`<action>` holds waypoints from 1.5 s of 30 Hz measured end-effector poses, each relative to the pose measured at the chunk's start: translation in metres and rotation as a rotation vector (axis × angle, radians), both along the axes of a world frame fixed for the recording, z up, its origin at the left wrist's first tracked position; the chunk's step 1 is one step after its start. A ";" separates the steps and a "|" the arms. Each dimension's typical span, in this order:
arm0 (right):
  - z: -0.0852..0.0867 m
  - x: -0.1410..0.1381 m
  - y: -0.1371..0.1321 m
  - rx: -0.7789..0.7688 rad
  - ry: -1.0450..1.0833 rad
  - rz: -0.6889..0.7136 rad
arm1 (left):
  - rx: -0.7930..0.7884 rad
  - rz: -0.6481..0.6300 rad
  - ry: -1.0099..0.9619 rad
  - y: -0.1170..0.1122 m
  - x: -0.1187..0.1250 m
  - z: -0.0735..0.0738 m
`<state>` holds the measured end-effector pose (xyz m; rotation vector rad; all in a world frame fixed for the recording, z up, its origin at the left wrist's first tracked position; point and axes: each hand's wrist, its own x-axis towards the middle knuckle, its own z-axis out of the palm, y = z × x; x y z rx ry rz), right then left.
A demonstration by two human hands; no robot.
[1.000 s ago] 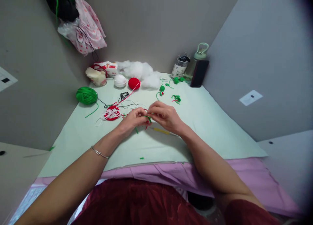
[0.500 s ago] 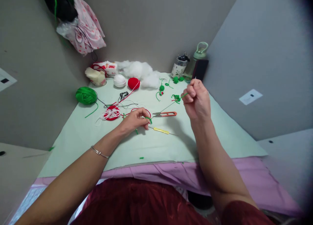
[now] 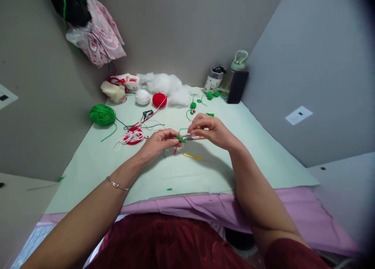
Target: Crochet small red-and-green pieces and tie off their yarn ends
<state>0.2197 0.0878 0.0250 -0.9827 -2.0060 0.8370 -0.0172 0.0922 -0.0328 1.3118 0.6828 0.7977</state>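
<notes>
My left hand (image 3: 159, 142) pinches a small green yarn piece (image 3: 179, 138) just above the pale green table cover (image 3: 249, 152). My right hand (image 3: 209, 129) is close beside it, fingers pinched on a thin needle with green thread looping back to the piece. Orange thread snips (image 3: 197, 136) lie on the cover right under my right hand. A yellow-handled crochet hook (image 3: 192, 156) lies just in front of my hands.
A green yarn ball (image 3: 102, 114) sits at the left. A red crochet disc with white cord (image 3: 133, 136), red yarn ball (image 3: 159, 100), white ball (image 3: 142, 97), white stuffing (image 3: 170, 85), jar (image 3: 215, 81), water bottle (image 3: 237, 66) and dark phone (image 3: 237, 87) stand further back. Bags (image 3: 93, 31) hang on the wall.
My right hand pulled the thread up and out to the right, then came back down to the green piece. My left hand stayed in place.
</notes>
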 end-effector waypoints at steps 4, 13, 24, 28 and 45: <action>-0.005 0.001 0.001 0.037 -0.093 0.013 | 0.022 0.006 0.009 0.000 0.000 0.001; -0.006 -0.001 0.001 0.098 -0.173 0.023 | 0.051 -0.010 0.001 0.000 0.000 0.000; -0.004 -0.003 -0.001 0.082 -0.207 0.015 | 0.026 -0.017 0.001 -0.002 0.001 0.003; -0.003 -0.002 -0.002 0.105 -0.211 0.011 | 0.017 -0.019 0.000 -0.002 0.000 0.003; -0.010 -0.006 0.001 0.086 -0.147 0.085 | 0.009 -0.025 -0.003 -0.002 0.000 0.001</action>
